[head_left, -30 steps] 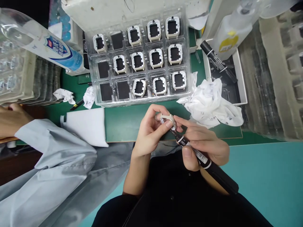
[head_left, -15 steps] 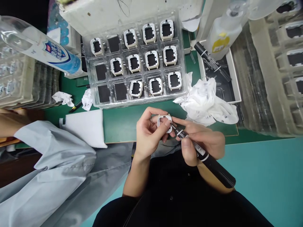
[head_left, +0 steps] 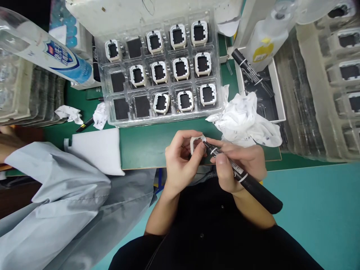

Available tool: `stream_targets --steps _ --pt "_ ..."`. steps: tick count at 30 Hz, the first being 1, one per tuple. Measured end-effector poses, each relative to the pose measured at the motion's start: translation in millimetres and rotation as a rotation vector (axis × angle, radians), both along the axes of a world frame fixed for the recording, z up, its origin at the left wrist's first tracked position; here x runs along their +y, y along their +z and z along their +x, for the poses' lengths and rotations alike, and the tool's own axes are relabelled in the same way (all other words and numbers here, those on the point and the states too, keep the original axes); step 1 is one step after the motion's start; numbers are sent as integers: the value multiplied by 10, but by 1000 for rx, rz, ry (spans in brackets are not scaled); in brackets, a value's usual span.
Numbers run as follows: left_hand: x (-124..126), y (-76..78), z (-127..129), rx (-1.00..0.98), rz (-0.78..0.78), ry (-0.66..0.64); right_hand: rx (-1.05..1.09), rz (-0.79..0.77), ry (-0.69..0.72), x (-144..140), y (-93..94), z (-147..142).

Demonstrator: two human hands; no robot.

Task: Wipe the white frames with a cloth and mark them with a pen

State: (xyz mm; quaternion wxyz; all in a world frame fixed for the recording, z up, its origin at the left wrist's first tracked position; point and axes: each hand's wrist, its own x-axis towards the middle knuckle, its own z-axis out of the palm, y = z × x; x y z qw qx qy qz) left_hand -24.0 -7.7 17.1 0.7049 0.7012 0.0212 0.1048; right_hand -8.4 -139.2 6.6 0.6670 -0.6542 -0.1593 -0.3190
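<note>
My left hand (head_left: 181, 159) pinches a small cream square frame (head_left: 196, 143) just above the near edge of the green mat (head_left: 146, 144). My right hand (head_left: 239, 165) grips a black marker (head_left: 247, 182) like a pen, and its tip touches the frame's right side. Behind the hands lies a clear plastic tray (head_left: 161, 71) with several matching cream frames in its pockets; some pockets at the left hold only black squares.
A crumpled white cloth (head_left: 244, 122) lies right of the tray. A second black marker (head_left: 251, 73) rests in a white box (head_left: 278, 90). Stacked trays (head_left: 323, 82) fill the right side. A plastic bottle (head_left: 47, 56) and another person's grey sleeve (head_left: 56, 195) are at the left.
My left hand turned the cream frame between its fingers, and the marker tip shifted along the frame. Both hands drifted slightly up and left.
</note>
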Motion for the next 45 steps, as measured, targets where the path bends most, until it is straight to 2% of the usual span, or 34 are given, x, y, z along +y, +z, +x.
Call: stream_targets --steps 7,14,24,27,34,45 --pt "-4 -30 -19 -17 81 15 -67 -71 23 -45 -10 28" --pt "-27 -47 -23 -31 103 30 -40 -158 -63 -21 34 -1" --pt "-52 11 1 14 70 30 9 -159 -33 -46 46 -12" --pt "-58 14 10 2 105 42 29 -153 -28 -57 63 -10" --pt "-37 -34 3 -27 214 38 138 -31 -7 -53 24 10" --pt "-26 -75 0 -89 278 28 176 -49 -26 -74 -15 -7"
